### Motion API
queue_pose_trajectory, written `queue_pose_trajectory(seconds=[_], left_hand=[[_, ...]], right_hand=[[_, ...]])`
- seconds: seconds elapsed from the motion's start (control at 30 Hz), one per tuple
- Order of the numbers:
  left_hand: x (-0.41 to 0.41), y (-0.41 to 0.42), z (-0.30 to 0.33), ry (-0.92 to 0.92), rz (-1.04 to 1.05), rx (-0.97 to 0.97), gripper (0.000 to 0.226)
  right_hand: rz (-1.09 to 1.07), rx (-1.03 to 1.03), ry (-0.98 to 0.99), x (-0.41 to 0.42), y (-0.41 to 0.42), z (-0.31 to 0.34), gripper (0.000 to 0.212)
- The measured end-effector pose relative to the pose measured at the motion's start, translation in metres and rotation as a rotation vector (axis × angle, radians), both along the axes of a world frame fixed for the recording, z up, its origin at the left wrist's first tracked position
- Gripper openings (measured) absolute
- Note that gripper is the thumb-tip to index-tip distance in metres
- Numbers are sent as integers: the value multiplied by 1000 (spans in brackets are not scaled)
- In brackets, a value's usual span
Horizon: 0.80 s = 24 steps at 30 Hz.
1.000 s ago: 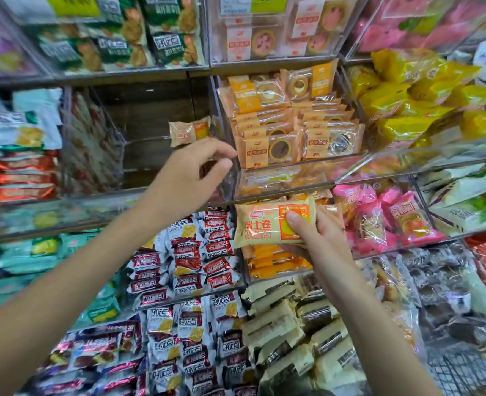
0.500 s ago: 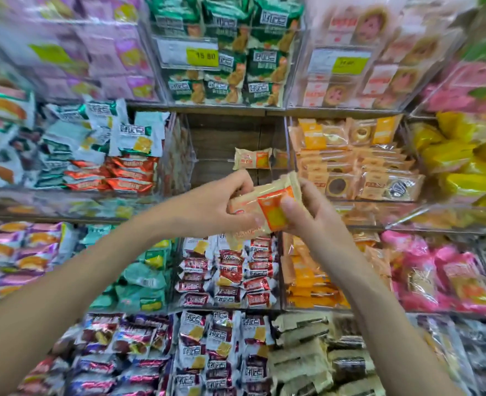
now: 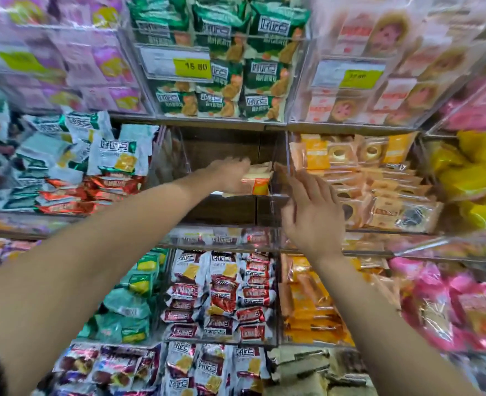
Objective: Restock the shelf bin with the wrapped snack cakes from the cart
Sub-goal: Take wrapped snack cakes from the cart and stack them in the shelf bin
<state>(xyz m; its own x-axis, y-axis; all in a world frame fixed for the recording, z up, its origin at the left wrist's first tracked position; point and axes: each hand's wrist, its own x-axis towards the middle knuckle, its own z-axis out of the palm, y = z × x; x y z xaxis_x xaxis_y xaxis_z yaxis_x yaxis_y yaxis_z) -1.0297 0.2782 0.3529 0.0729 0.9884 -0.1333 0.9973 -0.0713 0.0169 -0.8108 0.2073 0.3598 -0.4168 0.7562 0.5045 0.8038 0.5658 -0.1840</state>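
Left hand [image 3: 230, 174] now inside the bin [image 3: 224, 212], gripping the snack cake [image 3: 257, 180]; right hand [image 3: 313, 212] released, fingers apart.

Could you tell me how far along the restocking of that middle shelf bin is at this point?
Early on. The clear bin shows mostly bare wood; through the blur I see only the cream-and-orange cake packet inside. The left hand is setting that packet in; the right hand hovers open at the bin's front. Nearly all the filling remains. The cart is not in view.

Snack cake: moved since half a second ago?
Yes. The left hand has carried the snack cake forward, past the clear front wall into the shelf bin.
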Motion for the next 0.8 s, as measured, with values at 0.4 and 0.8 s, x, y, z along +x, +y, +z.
queue_pose_trajectory(seconds=[0.4,0.8], left_hand=[[-14,32,-59,122,-238,196,60],[19,-19,10,-396,6,271,28]], right_hand=[[-7,95,-5,-3,2,-2,44],[-16,121,-3,-3,5,-7,41]])
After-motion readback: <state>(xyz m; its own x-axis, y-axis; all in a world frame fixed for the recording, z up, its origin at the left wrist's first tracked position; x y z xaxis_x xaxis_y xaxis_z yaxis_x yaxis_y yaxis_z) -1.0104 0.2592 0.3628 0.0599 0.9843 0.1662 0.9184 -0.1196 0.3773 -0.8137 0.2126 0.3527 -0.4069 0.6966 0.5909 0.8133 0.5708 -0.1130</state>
